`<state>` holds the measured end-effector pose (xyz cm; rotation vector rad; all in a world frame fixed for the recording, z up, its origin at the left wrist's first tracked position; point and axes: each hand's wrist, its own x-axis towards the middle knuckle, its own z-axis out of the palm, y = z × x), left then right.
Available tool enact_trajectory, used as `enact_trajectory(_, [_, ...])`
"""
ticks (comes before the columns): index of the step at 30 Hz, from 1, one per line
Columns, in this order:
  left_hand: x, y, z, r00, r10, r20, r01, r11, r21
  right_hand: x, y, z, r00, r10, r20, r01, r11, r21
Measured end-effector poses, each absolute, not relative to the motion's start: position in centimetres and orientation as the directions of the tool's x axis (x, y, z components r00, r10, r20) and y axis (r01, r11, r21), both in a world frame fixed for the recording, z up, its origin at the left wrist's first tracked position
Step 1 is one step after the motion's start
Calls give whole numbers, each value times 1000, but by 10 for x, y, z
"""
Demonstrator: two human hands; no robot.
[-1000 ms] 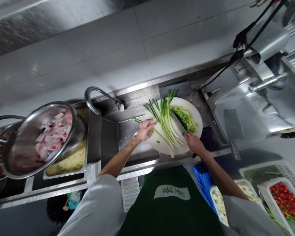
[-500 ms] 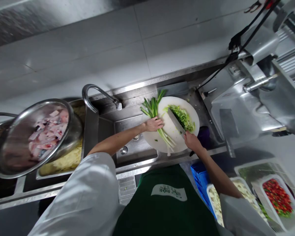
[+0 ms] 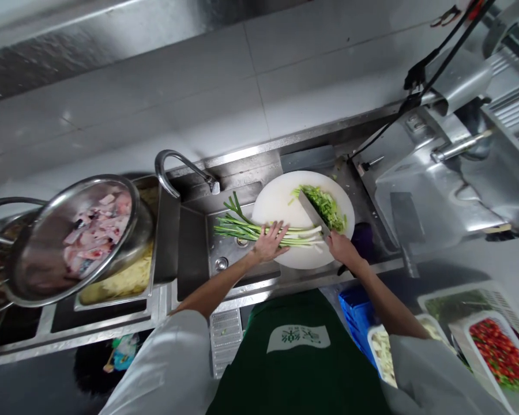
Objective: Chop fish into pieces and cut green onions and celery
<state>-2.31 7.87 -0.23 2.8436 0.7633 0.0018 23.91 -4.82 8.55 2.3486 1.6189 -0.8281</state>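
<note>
My left hand point(image 3: 270, 244) lies across a bunch of scallions point(image 3: 303, 235), fingers spread and resting on the stalks. The white ends lie on a round white cutting board point(image 3: 270, 199); the green tops reach left over the sink. My right hand point(image 3: 343, 251) is closed round the handle of a kitchen knife point(image 3: 313, 212). Its broad blade rests at the left edge of a pile of chopped scallions point(image 3: 328, 208) on the board's right part. The handle is mostly hidden by the fingers.
The board bridges a steel sink point(image 3: 192, 248) with a curved faucet point(image 3: 173, 164). At left, a tilted steel bowl point(image 3: 38, 276) holds raw fish pieces. A second cleaver point(image 3: 406, 222) lies on the machine point(image 3: 454, 196) at right. Chopped red peppers point(image 3: 499, 351) stand at lower right.
My left hand has swung the scallions from upright to lying sideways, tops leftward over the sink, and its fingers have spread. The knife stays by the chopped pile. The view has shifted slightly.
</note>
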Motion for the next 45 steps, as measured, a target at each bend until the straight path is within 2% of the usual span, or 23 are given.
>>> enact_trajectory(3, [-5, 66, -6, 861, 508, -23, 499, -835, 231, 243, -47, 84, 250, 814, -525, 909, -384, -164])
enact_trajectory(8, [-1, 84, -8, 902, 432, -29, 415, -844, 341, 246, -46, 84, 258, 815, -520, 907, -389, -160])
enact_trajectory(12, [-11, 86, -9, 865, 502, 24, 452, -797, 402, 241, -46, 86, 270, 806, -526, 896, -410, -169])
enact_trajectory(15, [-2, 71, -10, 850, 525, 48, 468, -793, 390, 236, -45, 90, 273, 800, -535, 895, -415, -164])
enact_trajectory(19, [22, 47, -12, 896, 443, 34, 404, -845, 349, 234, -44, 96, 272, 791, -549, 898, -413, -149])
enact_trajectory(23, [27, 38, -13, 950, 302, 83, 255, -900, 353, 236, -44, 98, 283, 781, -556, 894, -424, -142])
enact_trajectory(25, [20, 42, -12, 926, 358, 120, 299, -889, 346, 238, -44, 95, 277, 786, -553, 895, -420, -150])
enact_trajectory(28, [7, 56, -10, 744, 658, 117, 605, -738, 298, 240, -44, 90, 279, 794, -540, 893, -421, -157])
enact_trajectory(30, [2, 69, -9, 652, 753, 89, 716, -650, 253, 241, -44, 88, 286, 795, -535, 892, -424, -154])
enact_trajectory(37, [7, 106, -9, 788, 615, 26, 598, -776, 200, 242, -44, 91, 289, 786, -547, 892, -428, -144])
enact_trajectory(45, [7, 75, -7, 726, 688, 21, 672, -715, 195, 238, -46, 85, 280, 814, -509, 906, -399, -140])
